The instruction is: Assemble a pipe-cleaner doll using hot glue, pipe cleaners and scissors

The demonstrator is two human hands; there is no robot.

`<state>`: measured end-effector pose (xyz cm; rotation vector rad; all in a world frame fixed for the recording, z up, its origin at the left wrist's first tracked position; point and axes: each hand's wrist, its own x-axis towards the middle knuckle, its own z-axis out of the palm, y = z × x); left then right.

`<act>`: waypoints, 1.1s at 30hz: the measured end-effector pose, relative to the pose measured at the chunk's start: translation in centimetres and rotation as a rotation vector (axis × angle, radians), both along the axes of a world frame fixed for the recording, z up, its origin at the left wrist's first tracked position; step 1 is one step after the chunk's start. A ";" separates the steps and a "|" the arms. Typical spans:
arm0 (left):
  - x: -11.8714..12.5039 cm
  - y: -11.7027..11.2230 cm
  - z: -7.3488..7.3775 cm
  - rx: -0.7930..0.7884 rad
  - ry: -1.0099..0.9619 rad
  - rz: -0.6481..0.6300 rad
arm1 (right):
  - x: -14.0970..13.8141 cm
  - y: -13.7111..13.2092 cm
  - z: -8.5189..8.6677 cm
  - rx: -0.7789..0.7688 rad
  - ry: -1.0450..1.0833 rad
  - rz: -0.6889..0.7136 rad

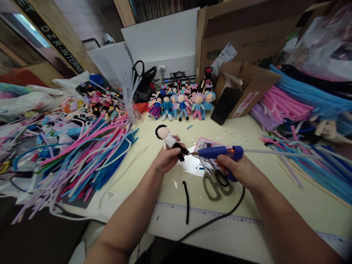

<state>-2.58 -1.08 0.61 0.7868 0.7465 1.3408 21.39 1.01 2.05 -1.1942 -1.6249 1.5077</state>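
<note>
My left hand (167, 158) is closed around a small pipe-cleaner doll (171, 141) with black hair, a white top and black legs. The doll lies tilted, its feet pointing right. In my right hand (233, 167) is a blue hot glue gun (217, 152), gripped by its handle, with a glue stick (275, 151) poking out of the back. Its nozzle is at the doll's foot; whether they touch I cannot tell. Scissors (213, 185) lie beneath the glue gun. A short black pipe cleaner (187, 201) rests nearer the table's front edge.
Loose pipe cleaners (93, 157) heap up on the left, with more bundles (286, 104) at right. Finished dolls (181, 104) stand at the back beside a phone (224, 106) leaning on a cardboard box (247, 90). A black cord (220, 219) crosses the front edge.
</note>
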 end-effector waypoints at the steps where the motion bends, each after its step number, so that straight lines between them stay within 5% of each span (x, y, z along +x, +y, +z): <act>1: 0.0 0.0 0.0 -0.003 0.002 0.010 | 0.0 0.0 -0.1 -0.004 -0.003 -0.006; 33: 0.1 0.0 -0.3 0.001 -0.010 0.019 | -0.2 0.1 -0.4 -0.025 0.044 -0.024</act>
